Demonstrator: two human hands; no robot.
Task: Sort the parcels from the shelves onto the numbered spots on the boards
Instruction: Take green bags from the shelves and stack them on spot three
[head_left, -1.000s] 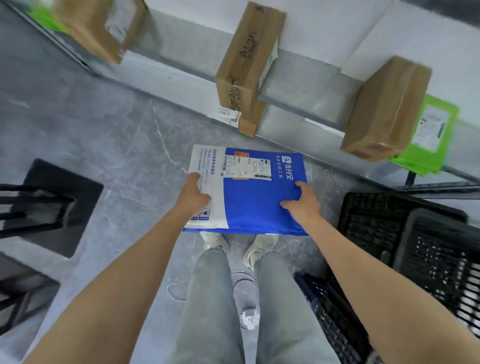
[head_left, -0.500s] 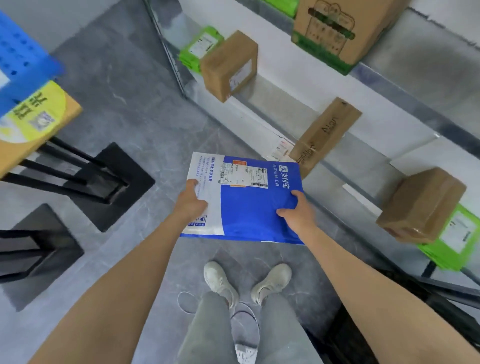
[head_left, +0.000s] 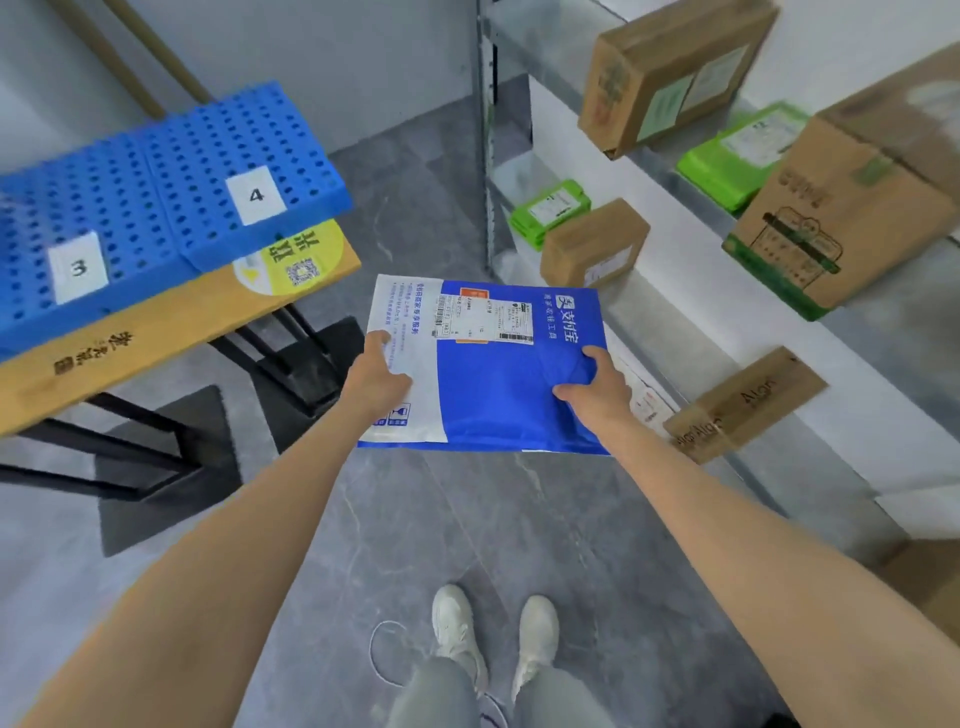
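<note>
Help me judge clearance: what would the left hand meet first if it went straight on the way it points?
Past the blue mailer that the left hand grips, its line runs toward the small cardboard box on the shelf, though depth is unclear.

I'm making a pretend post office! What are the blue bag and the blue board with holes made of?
The blue bag looks like thin, slightly shiny plastic film: it creases and dents under the right hand. The blue board looks like stiff moulded plastic with a matte finish: even rows of holes, thick straight edges.
</note>
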